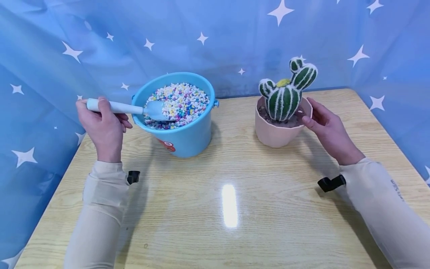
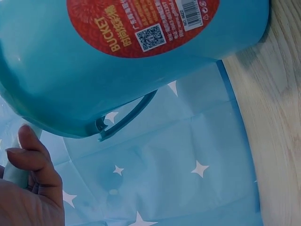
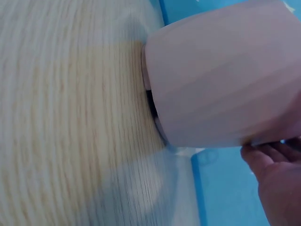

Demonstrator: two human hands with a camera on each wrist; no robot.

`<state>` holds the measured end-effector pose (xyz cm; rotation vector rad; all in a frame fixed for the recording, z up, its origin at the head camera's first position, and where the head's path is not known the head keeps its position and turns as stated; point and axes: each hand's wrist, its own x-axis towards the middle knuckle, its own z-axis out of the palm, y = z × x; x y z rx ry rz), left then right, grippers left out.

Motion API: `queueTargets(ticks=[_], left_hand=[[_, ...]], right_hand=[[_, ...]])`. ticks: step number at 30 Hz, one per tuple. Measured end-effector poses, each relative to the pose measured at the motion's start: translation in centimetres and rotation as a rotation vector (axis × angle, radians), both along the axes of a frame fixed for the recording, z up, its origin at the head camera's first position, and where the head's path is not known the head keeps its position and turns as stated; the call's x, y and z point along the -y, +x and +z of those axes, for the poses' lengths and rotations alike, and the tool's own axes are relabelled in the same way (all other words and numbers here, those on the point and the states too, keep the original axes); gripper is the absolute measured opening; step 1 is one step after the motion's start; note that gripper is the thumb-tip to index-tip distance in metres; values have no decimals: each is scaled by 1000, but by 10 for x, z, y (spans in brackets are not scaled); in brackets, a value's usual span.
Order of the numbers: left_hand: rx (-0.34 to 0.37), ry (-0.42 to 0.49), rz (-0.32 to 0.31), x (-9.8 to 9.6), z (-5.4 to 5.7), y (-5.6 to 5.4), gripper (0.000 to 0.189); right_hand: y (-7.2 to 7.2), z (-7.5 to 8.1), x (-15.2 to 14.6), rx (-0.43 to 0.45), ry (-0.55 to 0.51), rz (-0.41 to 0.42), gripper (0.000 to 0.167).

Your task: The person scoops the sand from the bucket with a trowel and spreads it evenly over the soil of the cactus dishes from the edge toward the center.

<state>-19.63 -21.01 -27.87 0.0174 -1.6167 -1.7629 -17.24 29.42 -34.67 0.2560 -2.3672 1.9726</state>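
Observation:
My left hand [image 1: 105,127] grips the pale handle of a small blue shovel [image 1: 115,107]. The shovel's scoop lies among multicoloured beads [image 1: 188,99] inside a blue bucket [image 1: 191,140], its handle reaching out over the left rim. From the left wrist, the bucket's red label [image 2: 150,28] shows, with the fingers [image 2: 35,160] curled round the handle below the rim. On the right, my right hand [image 1: 330,132] holds the rim and side of a pink flowerpot [image 1: 275,132]. A green cactus [image 1: 283,102] with white fuzzy ridges stands in its brown soil. The pot's base is at the tabletop in the right wrist view.
Both containers stand toward the back of a light wooden table [image 1: 188,209], with a gap between them. Behind and beside it hangs a blue cloth [image 1: 235,45] with white stars. A bright light reflection lies mid-table.

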Motion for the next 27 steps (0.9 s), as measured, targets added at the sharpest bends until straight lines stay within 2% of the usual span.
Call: queueTargets(ticks=[6, 9, 16, 23, 27], left_hand=[[-27, 5, 8, 1, 0, 2, 11], [-17, 31, 0, 1, 0, 2, 12], [23, 118, 5, 2, 0, 3, 11], [8, 169, -1, -2, 4, 2, 9], [30, 222, -27, -7, 6, 2, 10]], right_hand=[[1, -1, 1, -9, -58, 15, 59], [3, -1, 2, -10, -71, 16, 59], [6, 2, 4, -11, 11, -1, 59], [6, 2, 5, 14, -63, 14, 63], [8, 2, 5, 12, -41, 20, 64]])
